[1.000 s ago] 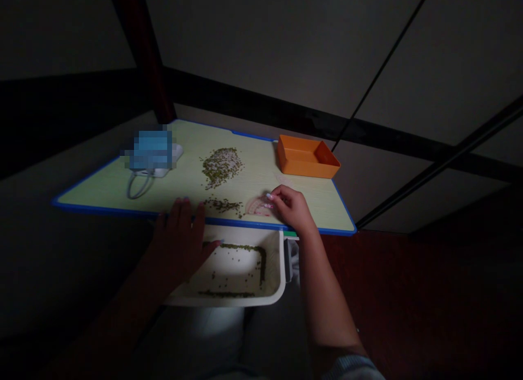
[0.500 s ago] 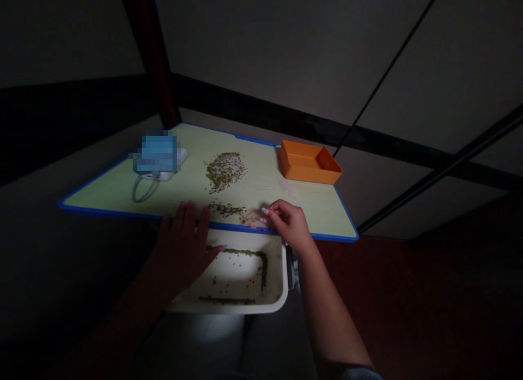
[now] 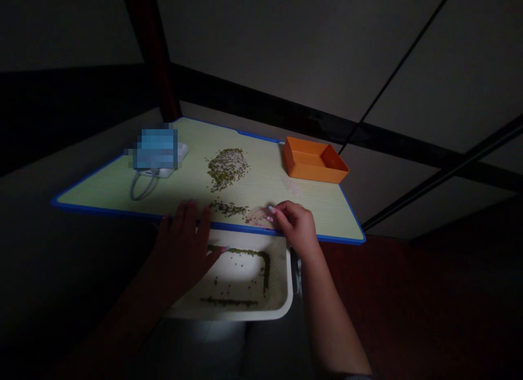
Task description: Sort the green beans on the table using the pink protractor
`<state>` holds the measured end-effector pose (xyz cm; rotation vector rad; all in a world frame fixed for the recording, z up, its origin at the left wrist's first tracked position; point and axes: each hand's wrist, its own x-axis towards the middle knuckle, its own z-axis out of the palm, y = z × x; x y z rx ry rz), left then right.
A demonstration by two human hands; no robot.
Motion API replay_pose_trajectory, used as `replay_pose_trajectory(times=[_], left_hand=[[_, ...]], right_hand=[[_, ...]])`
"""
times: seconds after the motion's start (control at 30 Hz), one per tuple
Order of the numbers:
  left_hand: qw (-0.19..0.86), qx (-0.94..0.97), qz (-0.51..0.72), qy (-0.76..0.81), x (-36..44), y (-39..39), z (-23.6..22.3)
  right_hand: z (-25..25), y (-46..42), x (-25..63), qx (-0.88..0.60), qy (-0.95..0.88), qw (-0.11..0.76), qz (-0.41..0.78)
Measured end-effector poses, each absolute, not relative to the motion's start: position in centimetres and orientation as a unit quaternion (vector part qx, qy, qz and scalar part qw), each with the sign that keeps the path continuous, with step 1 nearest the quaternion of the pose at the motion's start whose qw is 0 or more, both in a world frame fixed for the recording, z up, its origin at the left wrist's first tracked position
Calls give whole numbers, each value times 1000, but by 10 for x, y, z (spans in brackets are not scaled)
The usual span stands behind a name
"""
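My left hand (image 3: pixel 180 243) is open, its fingers spread over the front edge of the pale table (image 3: pixel 261 178) and its thumb reaching above the white tub (image 3: pixel 289 276). At the front edge, my right hand (image 3: pixel 297 222) is closed in a pinch; whatever is between its fingertips is too small to make out. Between the hands lies a small strip of green, bean-like grains (image 3: pixel 231 209). Behind it is a larger heap of mixed green and pale grains (image 3: pixel 227 167). Below the table edge, the tub has similar green grains along its sides and scattered over its bottom.
An orange open box (image 3: pixel 314 170) stands at the back right of the table. At the left is a blurred blue object (image 3: pixel 157 148) on a white base, with a grey cable loop (image 3: pixel 141 189). A blue rim borders the table, and wall panels rise behind it.
The view has shifted slightly. My right hand remains pinched near the table edge and appears a little farther right. My left hand keeps its place, and the heap looks the same.
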<state>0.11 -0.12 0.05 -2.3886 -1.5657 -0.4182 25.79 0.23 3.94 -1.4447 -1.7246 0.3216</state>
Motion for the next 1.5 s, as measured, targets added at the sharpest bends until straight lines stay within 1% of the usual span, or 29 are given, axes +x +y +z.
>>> replay_pose_trajectory(times=[0.2, 0.53, 0.63, 0.73, 0.83, 0.97, 1.2, 1.4, 1.5], left_hand=[[105, -820, -148, -543, 1, -1, 2], [106, -821, -155, -538, 0, -2, -1], [112, -819, -149, -543, 0, -3, -1], [115, -820, -147, -541, 0, -4, 0], [107, -821, -150, -540, -1, -4, 0], [95, -819, -164, -542, -2, -3, -1], [114, -822, -162, -533, -2, -3, -3], [112, -822, -167, -533, -3, -4, -3], [110, -823, -166, -532, -3, -5, -3]], right_hand=[[50, -5, 255, -560, -728, 394, 37], [41, -9, 265, -652, -653, 386, -8], [40, -10, 267, -666, -627, 404, 2], [40, -14, 263, -645, -632, 427, 44], [41, -17, 253, -621, -652, 428, 71], [44, -19, 244, -624, -665, 407, 53], [45, -20, 248, -646, -659, 385, 14], [42, -17, 256, -683, -618, 389, -23], [41, -17, 258, -686, -603, 406, -6]])
